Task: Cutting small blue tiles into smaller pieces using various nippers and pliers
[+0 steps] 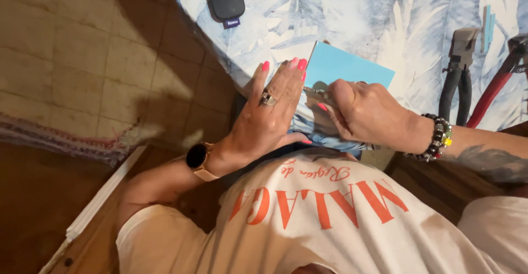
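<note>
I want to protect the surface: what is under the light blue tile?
The light blue tile lies on a leaf-patterned cloth covering the table. The left hand and right hand hide its near edge.

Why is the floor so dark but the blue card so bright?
In the head view, light falls on the tablecloth and blue card; the floor lies in the table's shadow; the left hand and right hand look sharp, barely blurred.
</note>
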